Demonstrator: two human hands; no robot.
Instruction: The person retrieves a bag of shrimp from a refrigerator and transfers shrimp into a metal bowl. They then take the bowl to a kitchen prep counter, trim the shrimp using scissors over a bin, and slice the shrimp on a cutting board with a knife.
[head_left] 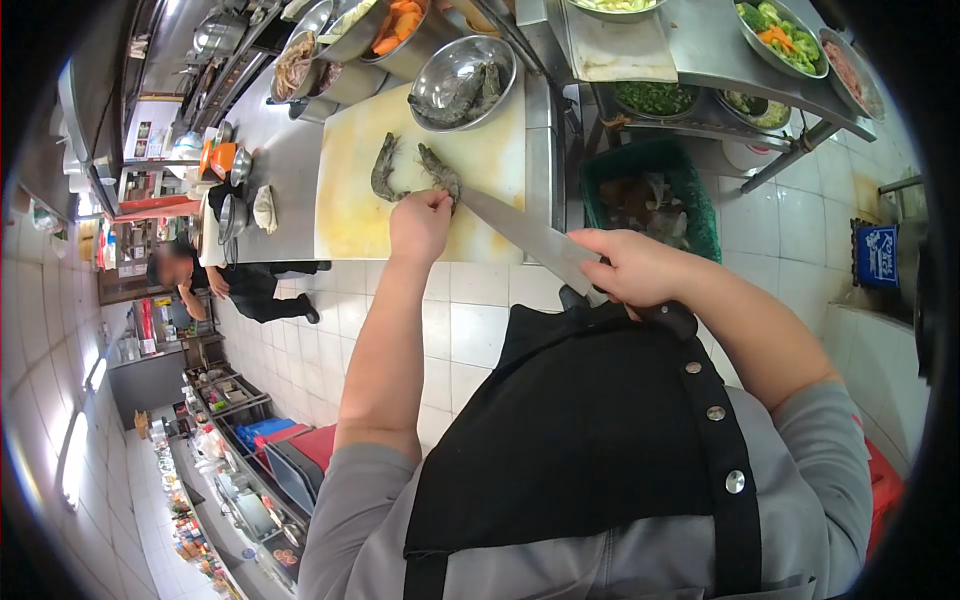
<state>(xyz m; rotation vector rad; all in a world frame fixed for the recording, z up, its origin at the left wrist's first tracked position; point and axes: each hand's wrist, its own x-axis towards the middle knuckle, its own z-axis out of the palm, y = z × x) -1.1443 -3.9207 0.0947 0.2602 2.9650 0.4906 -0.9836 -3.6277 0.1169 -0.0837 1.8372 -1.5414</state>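
Observation:
My left hand [421,222] is closed on the lower end of a grey prawn [436,170] lying on the cutting board [350,225]. In my right hand [640,266] is a large kitchen knife [530,235], its blade pointing up and left so that the tip meets the prawn by my left fingers. A second prawn [383,170] lies curled on the board, just left of the first. Behind them, a steel bowl [432,70] holds several more prawns. My fingertips hide the tail end of the held prawn.
Metal containers with cut carrots [398,25] and other food stand behind the board. A green bin [704,205] with scraps sits below, right of the counter. A plate of vegetables [780,40] rests on the right-hand steel table. Further left stands another person [245,290].

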